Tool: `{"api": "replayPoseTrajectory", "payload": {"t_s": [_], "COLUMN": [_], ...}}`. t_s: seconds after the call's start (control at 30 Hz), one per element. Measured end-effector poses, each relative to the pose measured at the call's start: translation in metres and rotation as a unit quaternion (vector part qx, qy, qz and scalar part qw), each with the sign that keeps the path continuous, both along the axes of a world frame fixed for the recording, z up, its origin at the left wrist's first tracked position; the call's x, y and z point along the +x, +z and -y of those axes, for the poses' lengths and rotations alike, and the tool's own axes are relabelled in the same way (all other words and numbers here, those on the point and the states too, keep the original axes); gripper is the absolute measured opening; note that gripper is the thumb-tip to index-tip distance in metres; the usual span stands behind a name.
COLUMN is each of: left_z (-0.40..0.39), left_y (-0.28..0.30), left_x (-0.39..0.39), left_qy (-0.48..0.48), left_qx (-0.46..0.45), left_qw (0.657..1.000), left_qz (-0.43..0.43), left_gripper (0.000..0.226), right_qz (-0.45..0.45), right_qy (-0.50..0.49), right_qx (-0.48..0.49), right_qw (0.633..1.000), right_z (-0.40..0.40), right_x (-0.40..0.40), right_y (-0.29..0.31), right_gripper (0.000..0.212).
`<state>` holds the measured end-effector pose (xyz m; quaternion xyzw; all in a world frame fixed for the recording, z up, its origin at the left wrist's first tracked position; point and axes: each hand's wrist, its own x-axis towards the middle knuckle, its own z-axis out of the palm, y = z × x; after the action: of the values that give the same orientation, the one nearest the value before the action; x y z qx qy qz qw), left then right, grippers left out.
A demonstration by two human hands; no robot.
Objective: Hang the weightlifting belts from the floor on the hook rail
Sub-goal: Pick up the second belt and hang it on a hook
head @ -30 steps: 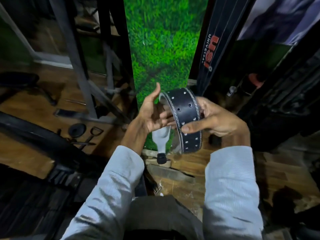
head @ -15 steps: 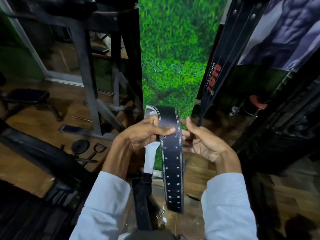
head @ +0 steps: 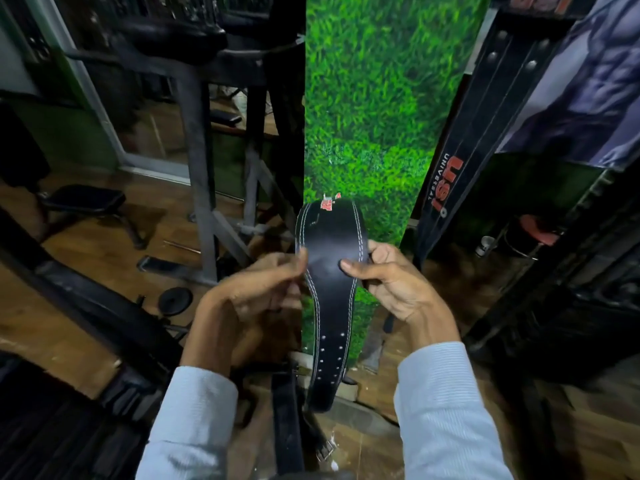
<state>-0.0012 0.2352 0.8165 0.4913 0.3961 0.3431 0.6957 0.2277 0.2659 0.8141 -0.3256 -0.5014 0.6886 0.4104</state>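
I hold a black leather weightlifting belt (head: 331, 251) with white stitching in front of the green grass wall. My left hand (head: 256, 289) pinches its left edge and my right hand (head: 391, 282) grips its right edge at the wide back part. The narrow end with punched holes hangs down toward the floor. The other end with the buckle (head: 325, 450) trails below between my sleeves. A second black belt (head: 460, 147) with red USI lettering hangs at the right. The hook rail itself is not visible.
A grey steel rack frame (head: 201, 168) stands at the left with a padded bench (head: 83, 200) behind it. A weight plate (head: 175, 301) lies on the wooden floor. Dark gym equipment (head: 571, 271) crowds the right side.
The belt went from being curled in my hands to hanging straight, then slid so both hands now hold its wide part. My view has tilted upward.
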Motion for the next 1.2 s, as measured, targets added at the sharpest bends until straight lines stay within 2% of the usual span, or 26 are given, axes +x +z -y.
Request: {"api": "replayPoseTrajectory", "payload": {"t_s": [0.1,0.17,0.27,0.4,0.47,0.57,0.63,0.73,0.8,0.93,1.0,1.13,1.2], "left_z": [-0.013,-0.022,-0.03,-0.036,-0.037,-0.032,-0.03,-0.029,-0.031,-0.039,-0.045,-0.04,-0.039], "left_y": [0.014,0.022,0.018,-0.001,-0.009,-0.018,-0.017,-0.005,0.011,0.036,0.032,0.005,-0.009], "left_x": [0.017,0.029,0.037,0.041,0.042,0.036,0.029,0.02,0.017,0.023,0.025,0.024,0.02], "left_qy": [0.143,0.181,0.179,0.158,0.146,0.117,0.101,0.111,0.147,0.209,0.247,0.215,0.184], "left_qx": [0.025,0.088,0.147,0.157,0.15,0.136,0.123,0.106,0.132,0.198,0.22,0.212,0.216], "left_qw": [0.977,0.965,0.955,0.954,0.957,0.966,0.973,0.97,0.961,0.947,0.94,0.953,0.959], "left_qz": [0.157,0.169,0.187,0.202,0.199,0.184,0.165,0.186,0.194,0.14,0.086,0.04,0.016], "left_gripper": [0.044,0.032,0.04,0.052,0.054,0.057,0.052,0.046,0.047,0.032,0.032,0.029,0.034], "right_qz": [0.027,0.049,0.079,0.013,-0.027,-0.076,-0.1,-0.107,-0.093,-0.051,-0.063,-0.074,-0.082], "right_qy": [0.037,0.047,0.026,-0.05,-0.116,-0.185,-0.214,-0.22,-0.214,-0.174,-0.167,-0.194,-0.207], "right_qx": [0.035,0.043,0.051,0.034,0.042,0.083,0.093,0.093,0.097,0.099,0.093,0.084,0.084], "right_qw": [0.998,0.997,0.995,0.998,0.992,0.976,0.967,0.965,0.967,0.978,0.98,0.975,0.971], "right_z": [0.002,0.004,0.004,-0.007,-0.013,-0.017,-0.017,-0.017,-0.017,-0.016,-0.016,-0.013,-0.014], "right_x": [0.012,0.02,0.028,0.026,0.019,0.0,-0.012,-0.022,-0.023,-0.026,-0.028,-0.031,-0.035], "right_y": [0.001,0.001,0.006,0.018,0.026,0.035,0.033,0.02,0.01,-0.005,-0.008,0.005,0.013], "right_gripper": [0.046,0.043,0.046,0.053,0.06,0.041,0.035,0.036,0.04,0.048,0.05,0.023,0.018]}}
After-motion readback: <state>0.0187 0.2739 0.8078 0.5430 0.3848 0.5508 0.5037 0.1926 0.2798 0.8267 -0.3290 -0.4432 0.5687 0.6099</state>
